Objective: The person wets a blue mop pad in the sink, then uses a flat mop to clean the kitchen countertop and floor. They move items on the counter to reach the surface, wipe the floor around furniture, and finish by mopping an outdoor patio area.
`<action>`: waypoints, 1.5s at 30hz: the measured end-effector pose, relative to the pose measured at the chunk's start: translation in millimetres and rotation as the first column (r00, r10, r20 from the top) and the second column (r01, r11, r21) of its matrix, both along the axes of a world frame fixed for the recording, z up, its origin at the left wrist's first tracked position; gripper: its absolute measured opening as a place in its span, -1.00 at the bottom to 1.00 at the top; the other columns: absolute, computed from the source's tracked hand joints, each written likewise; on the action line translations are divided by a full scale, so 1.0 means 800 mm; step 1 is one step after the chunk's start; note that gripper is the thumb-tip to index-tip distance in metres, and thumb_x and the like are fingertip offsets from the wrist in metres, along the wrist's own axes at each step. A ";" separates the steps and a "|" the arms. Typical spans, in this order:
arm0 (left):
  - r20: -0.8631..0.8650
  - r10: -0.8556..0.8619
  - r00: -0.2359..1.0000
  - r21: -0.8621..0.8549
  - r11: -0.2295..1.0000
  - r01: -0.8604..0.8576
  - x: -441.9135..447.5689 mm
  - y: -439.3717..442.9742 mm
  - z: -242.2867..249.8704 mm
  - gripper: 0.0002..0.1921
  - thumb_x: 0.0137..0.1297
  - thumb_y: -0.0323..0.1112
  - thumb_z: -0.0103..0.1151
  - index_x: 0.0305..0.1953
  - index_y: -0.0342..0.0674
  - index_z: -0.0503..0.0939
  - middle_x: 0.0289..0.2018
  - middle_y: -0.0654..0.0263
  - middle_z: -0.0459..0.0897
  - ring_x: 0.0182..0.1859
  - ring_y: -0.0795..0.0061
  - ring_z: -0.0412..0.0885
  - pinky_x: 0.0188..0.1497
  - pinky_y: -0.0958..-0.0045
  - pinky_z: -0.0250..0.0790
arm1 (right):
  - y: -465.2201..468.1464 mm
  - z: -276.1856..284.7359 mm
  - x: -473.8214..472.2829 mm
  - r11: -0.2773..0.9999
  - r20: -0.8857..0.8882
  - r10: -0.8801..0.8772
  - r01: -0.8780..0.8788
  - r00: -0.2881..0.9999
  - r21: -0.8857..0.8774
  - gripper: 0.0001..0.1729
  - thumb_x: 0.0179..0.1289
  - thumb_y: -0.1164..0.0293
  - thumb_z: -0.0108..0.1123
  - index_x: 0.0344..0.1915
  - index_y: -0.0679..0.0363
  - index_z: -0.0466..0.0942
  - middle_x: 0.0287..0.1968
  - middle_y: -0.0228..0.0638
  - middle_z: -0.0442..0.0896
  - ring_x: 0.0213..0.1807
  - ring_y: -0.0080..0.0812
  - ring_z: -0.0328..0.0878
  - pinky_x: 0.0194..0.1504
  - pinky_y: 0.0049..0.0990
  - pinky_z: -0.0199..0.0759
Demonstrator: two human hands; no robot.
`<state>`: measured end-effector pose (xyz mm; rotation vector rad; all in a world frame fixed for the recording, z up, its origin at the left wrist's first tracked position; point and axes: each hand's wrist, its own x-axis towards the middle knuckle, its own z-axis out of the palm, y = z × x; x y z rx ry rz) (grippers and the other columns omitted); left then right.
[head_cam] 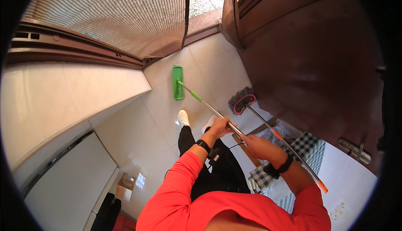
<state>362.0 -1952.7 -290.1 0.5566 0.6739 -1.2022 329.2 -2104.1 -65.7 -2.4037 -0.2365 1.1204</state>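
A flat mop with a green rectangular head (178, 89) rests on the tiled floor, ahead of my feet. Its metal pole (212, 109), with a green lower section, slants back toward me. Partway up the pole, my left hand (220, 127) is wrapped around it. Farther up the same pole, my right hand (262, 149) grips it, and the hand covers the pole's upper end. Beyond my right hand, a second mop with a grey fluffy head (241, 100) and a pole with orange grips (293, 152) leans over a cloth-covered table.
A dark brown door (311, 61) with a metal handle (355, 151) stands at right. Striped mesh curtains (125, 17) hang over the doorway. A pale ledge (72, 89) and a white cabinet (72, 184) line the left. The checked tablecloth (306, 144) lies at lower right; a wooden stool (125, 184) stands lower left.
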 end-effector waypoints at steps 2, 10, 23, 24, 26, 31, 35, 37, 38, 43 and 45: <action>-0.061 -0.077 0.995 -0.009 0.997 0.076 -0.034 -0.010 0.016 -0.86 0.28 -0.41 -0.03 -0.36 -0.37 0.44 -0.40 0.09 0.58 -0.21 0.10 0.67 -0.14 -0.02 0.57 | -0.007 0.026 -0.028 0.993 -0.076 -0.106 0.109 0.991 0.035 -0.39 0.14 0.53 0.07 0.23 0.23 0.22 -0.32 0.02 0.53 -0.29 0.09 0.53 -0.31 -0.09 0.43; -0.108 -0.242 0.964 -0.132 0.965 0.227 -0.130 -0.038 0.036 -0.79 0.32 -0.38 -0.01 -0.16 -0.43 0.47 -0.27 0.00 0.62 -0.19 0.11 0.68 -0.18 0.05 0.59 | -0.022 0.050 -0.116 0.952 -0.162 -0.271 0.289 0.949 0.103 -0.38 0.19 0.48 0.14 0.26 0.25 0.23 -0.24 0.12 0.56 -0.19 0.14 0.53 -0.21 -0.15 0.43; 0.089 -0.194 0.977 0.369 0.917 0.149 -0.069 0.015 0.015 -0.75 0.22 -0.31 0.05 -0.43 -0.44 0.47 -0.55 0.15 0.53 -0.50 0.22 0.62 -0.48 0.22 0.59 | 0.025 -0.003 -0.045 0.758 -0.549 -0.497 0.644 0.672 0.101 -0.46 0.32 0.44 0.06 0.29 0.21 0.27 -0.48 -0.36 0.49 -0.56 -0.60 0.39 -0.54 -0.51 0.34; 0.131 -0.185 0.974 0.391 0.913 0.121 -0.053 0.031 0.008 -0.75 0.20 -0.31 0.06 -0.45 -0.44 0.47 -0.55 0.15 0.53 -0.51 0.24 0.61 -0.50 0.24 0.58 | 0.036 -0.015 -0.031 0.723 -0.589 -0.509 0.683 0.628 0.102 -0.46 0.33 0.46 0.04 0.30 0.20 0.25 -0.45 -0.39 0.49 -0.57 -0.63 0.38 -0.56 -0.55 0.32; 0.183 -0.206 0.961 0.441 0.891 0.107 -0.014 0.065 -0.005 -0.76 0.19 -0.33 0.06 -0.45 -0.45 0.47 -0.56 0.13 0.54 -0.54 0.25 0.61 -0.54 0.25 0.57 | 0.062 -0.034 -0.007 0.620 -0.657 -0.524 0.772 0.542 0.141 -0.46 0.35 0.48 0.00 0.32 0.21 0.23 -0.37 -0.38 0.49 -0.58 -0.64 0.36 -0.60 -0.59 0.30; 0.217 -0.368 0.904 0.506 0.835 0.218 0.047 0.115 -0.010 -0.71 0.14 -0.30 0.08 -0.51 -0.49 0.47 -0.60 0.12 0.53 -0.61 0.31 0.56 -0.64 0.36 0.47 | 0.112 -0.042 0.024 0.294 -0.764 -0.584 0.949 0.275 0.117 -0.44 0.38 0.47 -0.06 0.34 0.27 0.15 -0.12 -0.25 0.48 -0.58 -0.60 0.35 -0.63 -0.59 0.32; 0.231 -0.487 0.842 0.618 0.742 0.259 0.058 0.116 -0.017 -0.64 0.10 -0.26 0.10 -0.54 -0.57 0.45 -0.62 0.01 0.54 -0.64 0.21 0.57 -0.62 0.28 0.46 | 0.130 -0.036 0.025 0.142 -0.759 -0.623 0.982 0.187 0.125 -0.44 0.40 0.43 -0.07 0.36 0.26 0.12 -0.12 -0.24 0.49 -0.54 -0.57 0.35 -0.62 -0.60 0.30; 0.246 -0.583 0.775 0.693 0.664 0.280 0.059 0.110 -0.030 -0.61 0.10 -0.24 0.09 -0.55 -0.59 0.43 -0.61 -0.06 0.55 -0.64 0.16 0.58 -0.59 0.23 0.46 | 0.136 -0.040 0.022 0.034 -0.783 -0.614 0.994 0.105 0.106 -0.45 0.40 0.43 -0.07 0.35 0.25 0.14 -0.11 -0.21 0.50 -0.54 -0.57 0.34 -0.62 -0.60 0.30; 0.248 -0.651 0.718 0.725 0.616 0.308 0.062 0.107 -0.039 -0.57 0.09 -0.21 0.06 -0.55 -0.64 0.42 -0.60 -0.14 0.56 -0.61 0.09 0.60 -0.53 0.18 0.46 | 0.136 -0.045 0.022 -0.015 -0.791 -0.610 0.998 0.042 0.064 -0.46 0.41 0.43 -0.07 0.35 0.24 0.14 -0.11 -0.20 0.50 -0.54 -0.57 0.34 -0.62 -0.60 0.30; 0.297 -0.558 0.775 0.703 0.677 0.217 0.071 0.099 -0.052 -0.56 0.07 -0.21 0.05 -0.48 -0.67 0.40 -0.63 -0.17 0.54 -0.59 0.04 0.60 -0.52 0.17 0.46 | 0.130 -0.055 0.028 -0.144 -0.831 -0.554 0.989 -0.045 0.043 -0.48 0.40 0.46 -0.06 0.33 0.20 0.16 -0.15 -0.17 0.53 -0.51 -0.51 0.37 -0.59 -0.55 0.31; 0.360 -0.548 0.755 0.659 0.723 0.210 0.070 0.107 -0.038 -0.53 0.08 -0.22 0.06 -0.36 -0.73 0.35 -0.60 -0.17 0.55 -0.61 0.06 0.59 -0.56 0.18 0.45 | 0.130 -0.048 0.028 -0.139 -0.826 -0.561 0.990 -0.049 0.035 -0.47 0.40 0.47 -0.06 0.34 0.19 0.15 -0.15 -0.17 0.53 -0.51 -0.50 0.37 -0.59 -0.55 0.31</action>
